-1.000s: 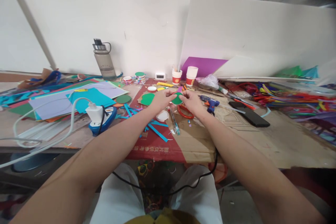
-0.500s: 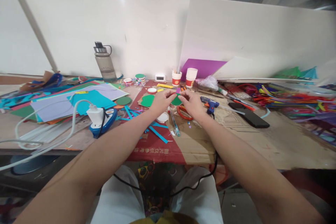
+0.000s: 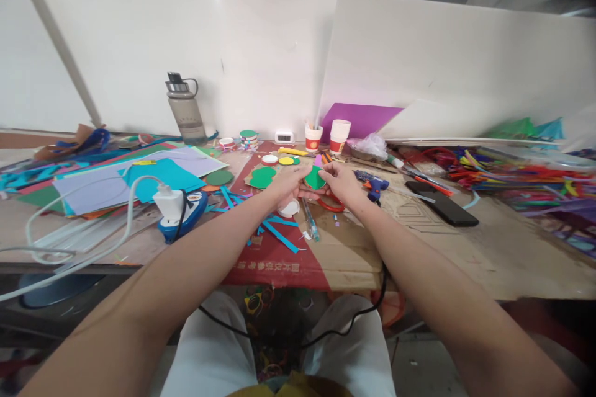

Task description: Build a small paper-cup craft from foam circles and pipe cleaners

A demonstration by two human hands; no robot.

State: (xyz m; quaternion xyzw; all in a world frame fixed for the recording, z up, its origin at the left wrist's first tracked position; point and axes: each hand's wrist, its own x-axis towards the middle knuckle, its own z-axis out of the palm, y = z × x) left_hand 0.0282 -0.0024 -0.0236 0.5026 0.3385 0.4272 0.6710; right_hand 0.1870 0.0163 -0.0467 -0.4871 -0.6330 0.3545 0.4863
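Note:
Between my two hands is a green paper disc (image 3: 315, 178), its face turned up toward me. My left hand (image 3: 292, 182) holds it from the left, with fingers passing underneath. On the right edge, the fingers of my right hand (image 3: 338, 178) pinch the same disc. Just left of my left hand lie green rounds (image 3: 263, 178) on cardboard. A small yellow disc (image 3: 286, 161) sits behind it. Below the hands are a white round lid (image 3: 288, 208), a pen (image 3: 310, 223) and red-handled scissors (image 3: 331, 201), partly covered by my hand.
Blue paper strips (image 3: 280, 236) lie on the red and brown cardboard (image 3: 298, 273). To the right are a blue glue gun (image 3: 376, 186) and a black phone (image 3: 442, 203). A power adapter (image 3: 179, 214), coloured sheets (image 3: 93, 189) and a bottle (image 3: 185, 108) stand left; paper cups (image 3: 339, 136) stand behind.
The green disc has tilted up and shows more of its face. My left fingers have shifted beneath it, while my right hand stays at its right edge.

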